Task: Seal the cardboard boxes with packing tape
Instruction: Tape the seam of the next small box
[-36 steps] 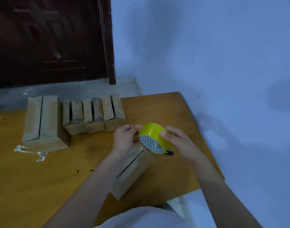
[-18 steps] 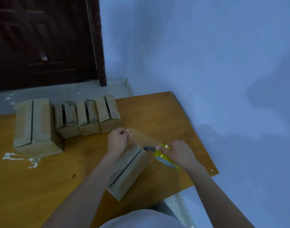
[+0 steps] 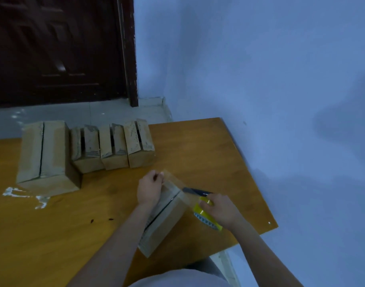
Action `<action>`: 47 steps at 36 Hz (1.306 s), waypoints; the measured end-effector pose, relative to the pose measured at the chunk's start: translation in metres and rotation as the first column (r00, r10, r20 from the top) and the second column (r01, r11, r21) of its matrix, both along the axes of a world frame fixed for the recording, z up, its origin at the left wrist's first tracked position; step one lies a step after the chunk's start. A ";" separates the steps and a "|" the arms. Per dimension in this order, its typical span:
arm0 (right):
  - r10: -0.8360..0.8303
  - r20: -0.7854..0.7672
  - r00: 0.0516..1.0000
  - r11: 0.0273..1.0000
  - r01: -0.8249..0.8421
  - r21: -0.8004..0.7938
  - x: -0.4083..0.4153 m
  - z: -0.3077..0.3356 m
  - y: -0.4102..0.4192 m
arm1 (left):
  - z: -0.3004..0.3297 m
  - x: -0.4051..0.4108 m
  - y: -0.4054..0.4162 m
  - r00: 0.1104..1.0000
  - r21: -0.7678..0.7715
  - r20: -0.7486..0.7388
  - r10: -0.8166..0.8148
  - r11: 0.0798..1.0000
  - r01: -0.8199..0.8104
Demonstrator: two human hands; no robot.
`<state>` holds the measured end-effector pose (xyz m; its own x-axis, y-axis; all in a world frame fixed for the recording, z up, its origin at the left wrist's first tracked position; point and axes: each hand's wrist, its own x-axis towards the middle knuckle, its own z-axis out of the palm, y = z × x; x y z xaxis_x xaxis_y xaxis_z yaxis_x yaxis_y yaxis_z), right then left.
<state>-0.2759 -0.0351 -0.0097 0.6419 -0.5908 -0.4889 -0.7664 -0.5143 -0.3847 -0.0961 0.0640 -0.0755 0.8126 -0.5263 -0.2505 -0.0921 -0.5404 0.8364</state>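
Observation:
A small cardboard box (image 3: 163, 226) lies on the wooden table (image 3: 208, 146) in front of me, its top seam showing as a dark slit. My left hand (image 3: 149, 188) pinches the free end of a clear tape strip (image 3: 175, 183) at the box's far end. My right hand (image 3: 221, 210) grips the yellow tape roll (image 3: 206, 217) beside the box's right edge, together with a dark cutter (image 3: 195, 191) whose blade points left. The strip stretches between both hands above the box.
A large box (image 3: 42, 154) and three small boxes (image 3: 113, 146) stand in a row at the table's far side, seams open. White scraps (image 3: 26, 195) lie at the left. The blue wall is close on the right, a dark door (image 3: 59, 48) behind.
The tape roll went from raised between my hands down to the right of the box. A strip has been pulled out over the box. My view shifted.

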 end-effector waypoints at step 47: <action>-0.585 0.330 0.741 0.701 0.256 0.666 -0.004 -0.051 0.058 | 0.012 -0.021 0.010 0.735 0.220 0.597 -0.323 0.946 0.237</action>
